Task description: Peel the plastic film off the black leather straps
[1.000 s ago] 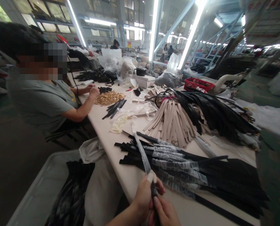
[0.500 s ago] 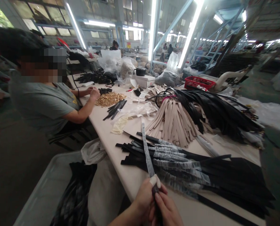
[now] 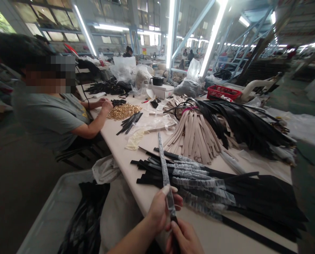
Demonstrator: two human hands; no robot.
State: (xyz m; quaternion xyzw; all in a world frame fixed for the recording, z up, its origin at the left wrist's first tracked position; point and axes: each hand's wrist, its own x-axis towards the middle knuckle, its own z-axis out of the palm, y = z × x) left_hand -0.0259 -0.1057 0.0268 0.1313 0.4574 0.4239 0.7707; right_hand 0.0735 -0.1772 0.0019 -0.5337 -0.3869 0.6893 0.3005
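Observation:
A long black strap [image 3: 163, 165] with a clear plastic sleeve over its upper length is held upright in front of me, tilted slightly left. My left hand [image 3: 160, 208] wraps round the sleeved part, its thumb lying along the front. Lower down, my right hand [image 3: 185, 234] pinches the bare black part of the strap just below the sleeve's end. Beyond my hands, a bundle of black straps [image 3: 268, 197] lies on the table, several of them with crinkled clear sleeves [image 3: 200, 183] round them.
Beige strips [image 3: 196, 137] and more black straps [image 3: 242, 120] are heaped behind. A co-worker [image 3: 48, 106] sits at the left by gold-coloured metal pieces [image 3: 124, 112]. A pale bin [image 3: 54, 197] stands below the table [image 3: 120, 158] edge; a red basket [image 3: 223, 93] is farther back.
My left hand has moved a little up the strap, away from my right hand. More of the sleeve's lower end and the black strap now shows between them.

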